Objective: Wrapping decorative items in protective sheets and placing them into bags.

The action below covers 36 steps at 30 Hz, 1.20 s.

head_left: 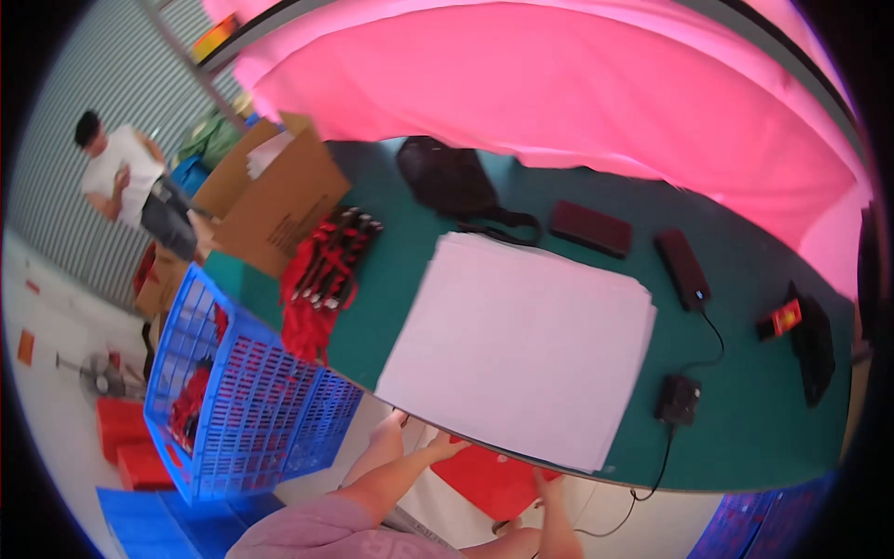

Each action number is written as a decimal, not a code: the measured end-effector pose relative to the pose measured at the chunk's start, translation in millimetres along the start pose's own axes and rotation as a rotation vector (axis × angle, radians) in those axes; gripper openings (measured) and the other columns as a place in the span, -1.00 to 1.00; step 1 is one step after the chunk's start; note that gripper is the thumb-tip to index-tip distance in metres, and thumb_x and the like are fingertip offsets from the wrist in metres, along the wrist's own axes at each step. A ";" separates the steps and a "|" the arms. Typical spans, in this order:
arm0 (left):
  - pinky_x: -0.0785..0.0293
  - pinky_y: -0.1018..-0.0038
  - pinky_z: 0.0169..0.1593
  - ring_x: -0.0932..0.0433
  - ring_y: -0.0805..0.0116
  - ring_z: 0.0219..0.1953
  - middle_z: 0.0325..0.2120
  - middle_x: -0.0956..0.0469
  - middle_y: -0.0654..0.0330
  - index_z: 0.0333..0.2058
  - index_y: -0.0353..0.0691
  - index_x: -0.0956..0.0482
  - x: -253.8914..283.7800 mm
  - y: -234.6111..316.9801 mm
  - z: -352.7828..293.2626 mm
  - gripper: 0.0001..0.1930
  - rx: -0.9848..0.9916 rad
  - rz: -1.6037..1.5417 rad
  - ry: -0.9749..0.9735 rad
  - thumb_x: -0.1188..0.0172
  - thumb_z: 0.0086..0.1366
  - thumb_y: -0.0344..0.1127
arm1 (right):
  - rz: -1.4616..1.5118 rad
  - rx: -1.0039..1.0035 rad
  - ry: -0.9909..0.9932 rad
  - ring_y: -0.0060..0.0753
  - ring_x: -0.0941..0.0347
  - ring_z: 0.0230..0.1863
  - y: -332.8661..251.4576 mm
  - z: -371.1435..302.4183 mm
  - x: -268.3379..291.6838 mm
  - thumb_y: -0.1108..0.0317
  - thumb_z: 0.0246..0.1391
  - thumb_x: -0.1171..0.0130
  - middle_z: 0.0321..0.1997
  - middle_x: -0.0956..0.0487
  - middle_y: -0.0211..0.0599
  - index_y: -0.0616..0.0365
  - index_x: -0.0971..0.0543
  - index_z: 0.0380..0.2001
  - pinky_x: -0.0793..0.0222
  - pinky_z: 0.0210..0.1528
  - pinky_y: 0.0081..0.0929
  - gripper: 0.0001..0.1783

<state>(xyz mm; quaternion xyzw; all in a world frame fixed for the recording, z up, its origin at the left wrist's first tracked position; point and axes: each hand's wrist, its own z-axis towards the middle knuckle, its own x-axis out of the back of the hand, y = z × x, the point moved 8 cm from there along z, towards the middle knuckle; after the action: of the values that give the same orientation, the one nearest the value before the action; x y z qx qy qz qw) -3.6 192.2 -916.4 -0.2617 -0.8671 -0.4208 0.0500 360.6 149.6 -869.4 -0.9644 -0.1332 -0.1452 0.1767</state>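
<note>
Head view: left hand and right hand at a flat red object, partly hidden by the green table; I cannot tell their grip. White sheets lie above; blue basket at left.

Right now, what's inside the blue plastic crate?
Red and black items, too blurred to identify, show inside the blue plastic crate; whatever lies beneath them is covered.

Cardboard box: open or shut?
Open: the cardboard box has its top flaps spread apart, and something white shows between them.
</note>
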 end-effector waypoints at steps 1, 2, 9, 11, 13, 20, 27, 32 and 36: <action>-0.40 0.32 0.08 -0.45 -0.01 0.08 0.12 -0.41 -0.02 0.27 -0.21 -0.20 5.3 14.8 -15.1 -0.18 0.024 0.162 0.107 -0.18 0.16 0.16 | 0.083 0.165 0.122 0.15 -0.53 -0.14 37.9 12.9 -15.0 -0.05 -0.13 -0.38 0.08 -0.47 0.05 0.13 -0.29 0.20 -0.56 -0.60 -0.03 -0.11; -0.40 0.30 0.07 -0.45 -0.05 0.07 0.08 -0.46 -0.02 0.23 -0.21 -0.28 26.0 20.0 -30.9 -0.18 0.070 0.334 0.241 -0.20 0.11 0.20 | 0.065 0.178 0.106 0.15 -0.53 -0.14 41.4 -2.1 -31.2 -0.05 -0.13 -0.38 0.08 -0.47 0.05 0.13 -0.29 0.20 -0.56 -0.60 -0.03 -0.11; -0.44 0.30 -0.03 -0.53 0.02 -0.15 -0.15 -0.61 0.11 -0.23 -0.20 -0.67 19.8 -45.5 -70.7 -0.52 0.289 0.950 -0.385 -0.18 0.12 0.11 | -0.108 0.352 -0.316 0.03 -0.51 -0.03 3.4 -131.8 -82.8 0.18 -0.04 -0.20 -0.04 -0.56 0.01 0.20 -0.43 0.09 -0.45 -0.05 -0.29 -0.40; -0.44 0.32 -0.05 -0.53 0.08 -0.18 -0.20 -0.62 0.13 -0.24 -0.19 -0.68 34.8 -18.3 -100.6 -0.55 0.216 0.812 -0.465 -0.19 0.12 0.08 | -0.379 0.360 -0.237 0.02 -0.51 -0.02 -5.7 -120.8 -80.2 0.11 -0.02 -0.19 -0.05 -0.57 -0.01 0.17 -0.45 0.08 -0.45 -0.04 -0.28 -0.40; -0.45 0.35 -0.10 -0.53 0.20 -0.24 -0.29 -0.65 0.18 -0.26 -0.16 -0.69 99.5 69.8 -102.1 -0.61 0.037 0.596 -0.608 -0.20 0.11 0.02 | -0.618 0.366 -0.138 0.02 -0.51 -0.02 -23.9 -119.6 -75.2 0.04 -0.01 -0.17 -0.05 -0.58 -0.04 0.14 -0.47 0.06 -0.45 -0.03 -0.28 -0.40; -0.48 0.35 -0.17 -0.54 0.21 -0.43 -0.27 -0.63 0.13 -0.15 -0.21 -0.61 256.1 231.0 -160.8 -0.63 -0.301 0.517 -0.112 -0.23 0.14 -0.10 | -0.410 0.620 0.101 -0.07 -0.54 -0.26 -181.7 -160.8 -55.5 0.15 -0.01 -0.14 -0.29 -0.65 -0.10 0.15 -0.61 -0.12 -0.45 -0.18 -0.35 -0.58; -0.44 0.51 -0.03 -0.49 0.35 -0.15 -0.06 -0.55 0.20 0.03 -0.26 -0.50 500.2 378.2 -182.4 -0.59 -0.555 0.212 0.446 -0.19 0.18 -0.35 | -0.533 0.912 -0.109 -0.32 -0.55 -0.28 -241.5 -205.4 -72.8 0.24 0.08 -0.21 -0.27 -0.67 -0.32 0.19 -0.61 -0.14 -0.43 -0.19 -0.48 -0.68; -0.24 0.31 0.22 -0.42 0.11 0.06 0.01 -0.53 0.20 0.05 -0.06 -0.51 550.4 382.3 -64.0 -0.47 -0.587 0.499 0.491 -0.28 0.02 -0.33 | -0.422 1.019 -0.141 -0.37 -0.54 -0.28 -242.4 -242.4 -71.5 0.28 0.09 -0.22 -0.24 -0.67 -0.32 0.18 -0.58 -0.06 -0.43 -0.16 -0.51 -0.65; -0.12 0.18 0.28 -0.43 0.12 0.05 -0.01 -0.53 0.21 -0.01 0.01 -0.56 536.1 409.0 -50.2 -0.46 -0.322 0.893 0.361 -0.32 -0.08 -0.34 | -0.260 0.896 -0.099 -0.40 -0.53 -0.27 -229.9 -272.3 -51.7 0.33 0.10 -0.21 -0.21 -0.65 -0.28 0.19 -0.56 -0.03 -0.43 -0.17 -0.55 -0.64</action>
<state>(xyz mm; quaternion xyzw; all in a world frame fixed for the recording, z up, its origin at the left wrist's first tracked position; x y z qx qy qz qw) -267.4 583.1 -431.8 -0.5342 -0.5725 -0.5252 0.3333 178.6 243.0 -573.1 -0.7741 -0.3107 -0.0482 0.5495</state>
